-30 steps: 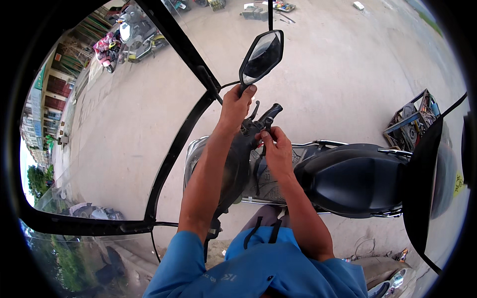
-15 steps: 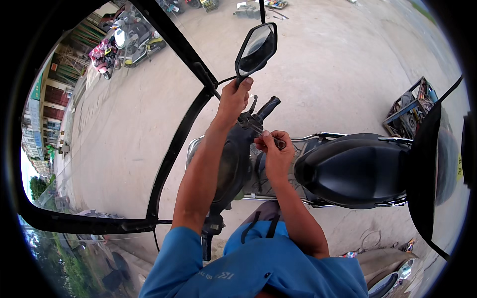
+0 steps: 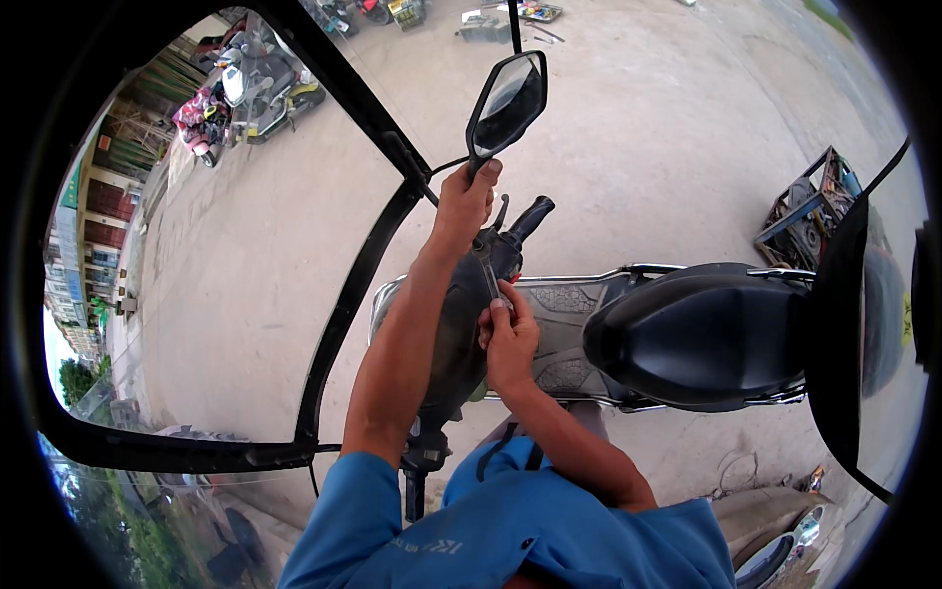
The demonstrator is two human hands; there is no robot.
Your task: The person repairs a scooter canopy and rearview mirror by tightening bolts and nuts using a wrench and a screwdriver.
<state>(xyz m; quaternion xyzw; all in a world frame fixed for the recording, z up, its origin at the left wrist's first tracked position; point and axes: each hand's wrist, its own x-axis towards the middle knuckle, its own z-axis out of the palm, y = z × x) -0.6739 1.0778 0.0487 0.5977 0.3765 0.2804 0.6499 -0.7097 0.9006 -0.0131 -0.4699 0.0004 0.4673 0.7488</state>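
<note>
- Up top, the left hand (image 3: 463,208) had its fingers wrapped around the stem of the mirror (image 3: 506,106), gripping just below the dark-framed, angular head, which stood above the scooter's handlebar, tilted toward the upper right.
- And down below, the right hand (image 3: 510,339) was in on the act, fingers curled and pinching a slender metal spanner (image 3: 490,280) between thumb and fingertips!
- That spanner slanted up and left from the grip, its far end right by the base of the handlebar controls; whether it sat on a nut was too small to tell.
- Just beside them, the black handlebar grip (image 3: 531,218) pointed to the upper right, with the lever (image 3: 502,211) alongside.
- Both forearms reached in from the blue shirt (image 3: 471,535), the left one crossing over the scooter's dark front panel (image 3: 459,339).
- Off to the right lay the long black seat (image 3: 702,339), beyond the grey footboard (image 3: 561,339).
- Farther out, an angular metal crate (image 3: 811,214) full of parts stood on the pale ground (image 3: 648,147).
</note>
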